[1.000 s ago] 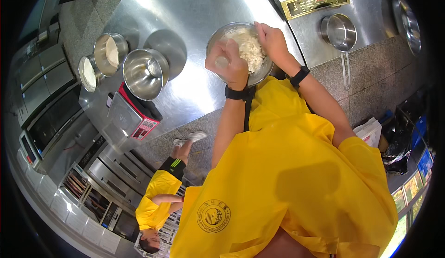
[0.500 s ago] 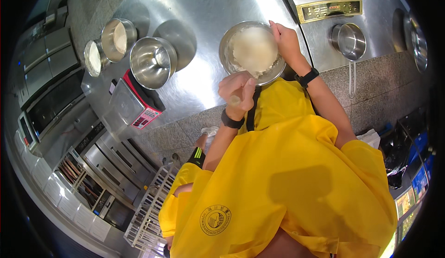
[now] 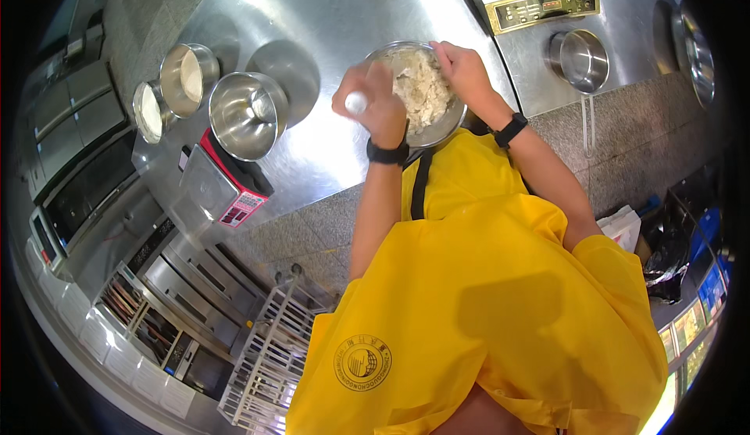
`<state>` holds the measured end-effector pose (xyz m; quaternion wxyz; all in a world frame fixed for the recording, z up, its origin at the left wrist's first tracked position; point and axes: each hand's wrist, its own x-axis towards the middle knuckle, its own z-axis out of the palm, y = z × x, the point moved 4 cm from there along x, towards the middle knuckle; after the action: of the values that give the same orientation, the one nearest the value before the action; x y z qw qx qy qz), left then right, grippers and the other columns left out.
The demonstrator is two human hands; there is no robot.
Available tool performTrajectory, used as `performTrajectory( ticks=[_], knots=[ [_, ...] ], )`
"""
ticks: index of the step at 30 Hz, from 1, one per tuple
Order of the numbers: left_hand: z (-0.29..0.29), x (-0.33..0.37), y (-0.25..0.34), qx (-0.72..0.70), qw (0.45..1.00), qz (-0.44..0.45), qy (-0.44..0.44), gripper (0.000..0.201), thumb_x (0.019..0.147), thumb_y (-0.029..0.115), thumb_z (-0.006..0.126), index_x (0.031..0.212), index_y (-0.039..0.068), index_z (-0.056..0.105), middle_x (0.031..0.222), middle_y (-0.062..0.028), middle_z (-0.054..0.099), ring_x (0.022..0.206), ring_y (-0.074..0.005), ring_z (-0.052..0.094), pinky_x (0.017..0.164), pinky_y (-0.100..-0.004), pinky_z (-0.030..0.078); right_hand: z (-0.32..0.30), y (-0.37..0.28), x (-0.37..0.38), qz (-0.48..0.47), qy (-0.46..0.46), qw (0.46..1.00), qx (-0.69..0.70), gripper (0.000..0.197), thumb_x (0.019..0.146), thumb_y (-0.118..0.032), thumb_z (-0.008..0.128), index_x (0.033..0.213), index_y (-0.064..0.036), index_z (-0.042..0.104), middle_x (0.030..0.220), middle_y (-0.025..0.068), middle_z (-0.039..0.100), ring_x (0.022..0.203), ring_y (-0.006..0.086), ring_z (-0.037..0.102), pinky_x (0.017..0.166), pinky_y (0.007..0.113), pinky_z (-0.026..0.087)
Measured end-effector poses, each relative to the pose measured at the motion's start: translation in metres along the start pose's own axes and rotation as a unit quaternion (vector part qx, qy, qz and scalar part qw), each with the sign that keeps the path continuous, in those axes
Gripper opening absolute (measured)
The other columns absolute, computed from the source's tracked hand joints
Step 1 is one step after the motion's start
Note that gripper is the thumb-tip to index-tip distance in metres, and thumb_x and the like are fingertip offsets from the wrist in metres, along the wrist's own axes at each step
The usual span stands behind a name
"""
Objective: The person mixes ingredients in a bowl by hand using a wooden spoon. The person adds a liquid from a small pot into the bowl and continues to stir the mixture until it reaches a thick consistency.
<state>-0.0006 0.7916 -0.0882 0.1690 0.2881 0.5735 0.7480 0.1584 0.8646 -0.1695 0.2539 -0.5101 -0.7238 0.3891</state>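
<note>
A steel mixing bowl (image 3: 451, 128) holds a pale, lumpy mass of shaggy dough (image 3: 426, 95). My left hand (image 3: 376, 108) is closed around an upright tool handle with a white round end (image 3: 356, 103), over the bowl's left side. The tool's lower part is hidden by the hand, so I cannot tell its exact kind. My right hand (image 3: 470, 83) grips the bowl's upper right rim, thumb and fingers at the edge. The bowl stands near the front edge of the steel table, against my yellow apron.
On the steel table (image 3: 328, 13), at left, are a shiny bowl (image 3: 234, 134), two containers of pale powder (image 3: 191, 75) (image 3: 151, 113) and a red-sided scale (image 3: 223, 181). A cooktop panel (image 3: 543, 10) and a small saucepan (image 3: 582, 60) are at right. A white rack (image 3: 262, 357) stands lower left.
My left hand has swung up and left with the tool, uncovering more dough, which looks sharper and lumpier. My right hand stays on the rim. The other person at left has gone from view.
</note>
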Motion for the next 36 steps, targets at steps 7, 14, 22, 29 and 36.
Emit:
performTrajectory(
  ticks=[7,14,22,29,36],
  knots=[
    [0.015,-0.022,-0.004,0.09,0.989,-0.033,-0.113,0.023,0.086,-0.005,0.06,0.066,-0.001,0.049,0.068,-0.0044,0.054,0.061,-0.0119,0.048,0.059,-0.0278,0.045,0.003,0.009,0.004,0.072,0.033,0.997,-0.007,0.042,0.101,-0.031,0.053,0.076,0.001,0.062,0.066,0.0242,0.058,0.06,0.0436,0.056,0.056,0.047,0.045],
    [-0.01,-0.04,0.028,0.069,0.979,-0.071,-0.177,0.019,0.08,-0.001,0.06,0.062,-0.004,0.056,0.058,-0.0096,0.058,0.051,-0.0193,0.055,0.05,-0.0294,0.04,-0.006,0.013,0.015,0.067,0.033,0.997,-0.011,0.041,0.101,-0.03,0.053,0.078,0.0011,0.063,0.067,0.0247,0.058,0.063,0.0448,0.057,0.057,0.046,0.046],
    [-0.047,-0.034,0.059,0.11,0.971,0.032,-0.211,0.014,0.076,-0.004,0.062,0.065,-0.004,0.055,0.065,-0.0175,0.064,0.057,-0.0277,0.063,0.057,-0.0323,0.05,0.003,0.017,0.003,0.05,0.04,0.998,-0.019,0.04,0.101,-0.028,0.054,0.074,0.0011,0.06,0.066,0.0255,0.057,0.06,0.0451,0.056,0.054,0.048,0.043],
    [-0.05,-0.025,0.047,0.066,0.993,0.034,-0.087,0.025,0.086,-0.001,0.062,0.062,-0.002,0.054,0.062,-0.0119,0.063,0.051,-0.0197,0.056,0.055,-0.0287,0.048,-0.011,0.009,0.005,0.075,0.078,0.994,0.0,0.039,0.101,-0.026,0.054,0.075,0.0026,0.059,0.064,0.0256,0.054,0.055,0.0438,0.052,0.051,0.044,0.041],
    [0.004,0.007,0.003,0.047,0.999,-0.003,0.018,0.029,0.09,-0.004,0.057,0.065,0.003,0.046,0.061,-0.0024,0.047,0.052,-0.0092,0.04,0.047,-0.025,0.031,-0.008,0.01,-0.008,0.088,0.034,0.994,0.056,0.037,0.101,-0.028,0.056,0.082,0.0026,0.063,0.062,0.024,0.053,0.051,0.0388,0.051,0.051,0.041,0.041]
  ],
)
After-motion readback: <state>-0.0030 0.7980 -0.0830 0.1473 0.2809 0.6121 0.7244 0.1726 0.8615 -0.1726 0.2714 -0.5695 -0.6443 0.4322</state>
